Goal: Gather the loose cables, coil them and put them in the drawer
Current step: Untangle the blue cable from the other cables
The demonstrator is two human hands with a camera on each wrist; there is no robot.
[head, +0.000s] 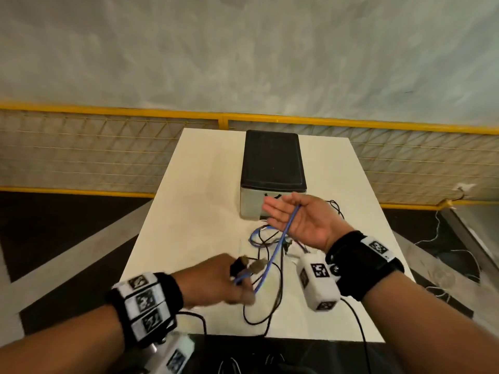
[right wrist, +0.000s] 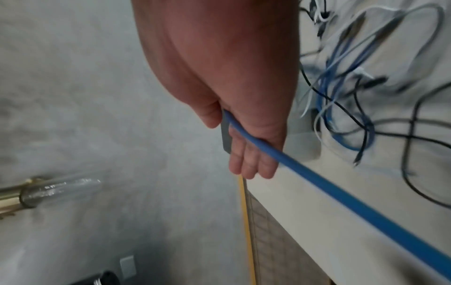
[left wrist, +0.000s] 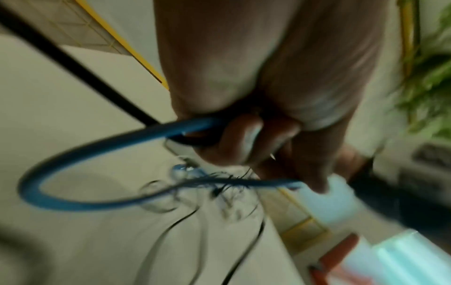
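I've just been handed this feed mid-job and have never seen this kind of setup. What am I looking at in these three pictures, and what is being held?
There is no machine here: a person works with bare hands, wearing tagged bands with cameras on both wrists. The wide picture comes from a camera on the head, looking down at a white table. The other two look along each hand from the wrist.

On the table stands a drawer box with a black top, and in front of it a tangle of loose cables.

The left hand grips one end of a blue cable, fingers curled round it. The right hand is raised, palm open, and the blue cable runs across its straight fingers. Both wrist views are blurred.
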